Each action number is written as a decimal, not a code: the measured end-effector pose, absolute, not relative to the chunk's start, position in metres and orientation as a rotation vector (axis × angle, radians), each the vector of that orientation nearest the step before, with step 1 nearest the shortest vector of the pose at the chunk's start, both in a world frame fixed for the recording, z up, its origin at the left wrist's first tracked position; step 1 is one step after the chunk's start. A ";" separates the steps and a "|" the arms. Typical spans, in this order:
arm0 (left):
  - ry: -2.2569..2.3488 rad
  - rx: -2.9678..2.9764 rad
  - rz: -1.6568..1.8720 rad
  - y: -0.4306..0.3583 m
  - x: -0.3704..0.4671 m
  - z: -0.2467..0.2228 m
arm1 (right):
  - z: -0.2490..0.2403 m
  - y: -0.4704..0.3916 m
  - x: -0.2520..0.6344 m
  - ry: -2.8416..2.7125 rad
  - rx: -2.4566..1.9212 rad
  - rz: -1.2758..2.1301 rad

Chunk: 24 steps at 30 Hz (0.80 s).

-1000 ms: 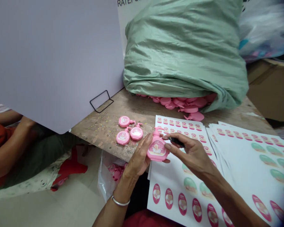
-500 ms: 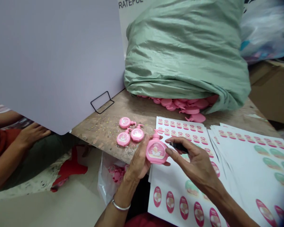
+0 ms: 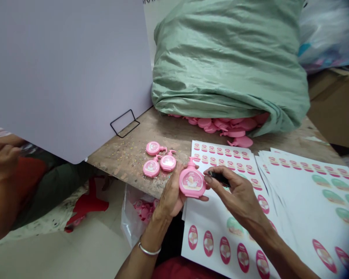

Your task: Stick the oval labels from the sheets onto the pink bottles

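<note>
The pink bottle (image 3: pixel 192 182) is in the left hand (image 3: pixel 170 197), by the near edge of the table (image 3: pixel 165 130) and the left side of a pile of paper (image 3: pixel 209 209). There is one bottle in hand and three small bottles (image 3: pixel 159 161) lying close together on the table, so four in all. More pink bottles (image 3: pixel 238 132) poke out under one big green sack (image 3: pixel 229 66), but too many are hidden to count. The held bottle's pump top points away from the person, toward the sack, and its flat bottom is nearer the person. Its long line runs from bottom to pump, and its picture side faces the person. The pump's little spout points right. The left hand wraps around the bottle's left side and back. The right hand (image 3: pixel 235 190) pinches one small black thing (image 3: pixel 219 178) close to the bottle's right side; I cannot tell if its fingers touch the bottle. Two piles of sticker paper lie side by side, the second pile (image 3: pixel 293 197) on the right. Five whole oval stickers (image 3: pixel 225 250) show along the bottom of the left one.
</note>
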State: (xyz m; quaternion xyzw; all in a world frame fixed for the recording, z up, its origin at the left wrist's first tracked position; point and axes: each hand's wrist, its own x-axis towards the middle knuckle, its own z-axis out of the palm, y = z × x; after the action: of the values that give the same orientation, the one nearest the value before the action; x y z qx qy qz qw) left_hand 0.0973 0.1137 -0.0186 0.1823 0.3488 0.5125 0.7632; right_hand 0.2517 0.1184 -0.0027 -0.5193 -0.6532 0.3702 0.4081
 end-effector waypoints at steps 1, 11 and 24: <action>0.751 0.399 1.111 0.114 0.097 -0.019 | -0.004 0.119 0.252 -1.642 -1.314 0.918; 0.834 0.707 1.164 0.107 0.099 -0.030 | -0.020 0.123 0.235 -1.499 -1.298 0.961; 1.144 0.806 1.253 0.104 0.095 -0.028 | -0.050 0.129 0.226 -1.594 -1.384 0.763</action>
State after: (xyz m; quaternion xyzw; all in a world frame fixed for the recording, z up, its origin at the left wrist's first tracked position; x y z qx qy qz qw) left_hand 0.0954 0.1043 -0.0285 0.3463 0.4915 0.5384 0.5904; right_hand 0.2258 0.1289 -0.0498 -0.5555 -0.6400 0.3064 0.4335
